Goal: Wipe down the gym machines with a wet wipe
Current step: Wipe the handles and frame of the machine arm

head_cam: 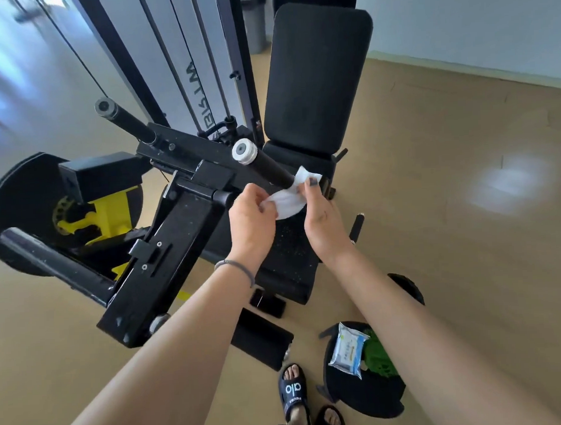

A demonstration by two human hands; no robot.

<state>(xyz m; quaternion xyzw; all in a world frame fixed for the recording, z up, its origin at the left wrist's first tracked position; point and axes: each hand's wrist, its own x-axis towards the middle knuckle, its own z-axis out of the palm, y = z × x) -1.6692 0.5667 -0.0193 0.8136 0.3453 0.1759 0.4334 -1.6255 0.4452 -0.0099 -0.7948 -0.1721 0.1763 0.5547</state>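
Note:
A white wet wipe [288, 199] is stretched between both my hands above the black seat [290, 250] of the gym machine. My left hand [251, 219] pinches its left end and my right hand [320, 217] pinches its right end. The wipe sits just beside the lower end of a black handle bar [271, 168] with a white end cap [244, 151]. Behind stands the black padded backrest [319, 74]. The machine's black frame arm [166, 248] runs down to the left.
A wet wipe pack [347, 350] and something green lie on a round black seat [365, 393] at the lower right. A black and yellow pivot disc [27, 202] is at the left, the weight stack column [178, 57] behind. My sandalled feet [295, 390] stand on tan floor.

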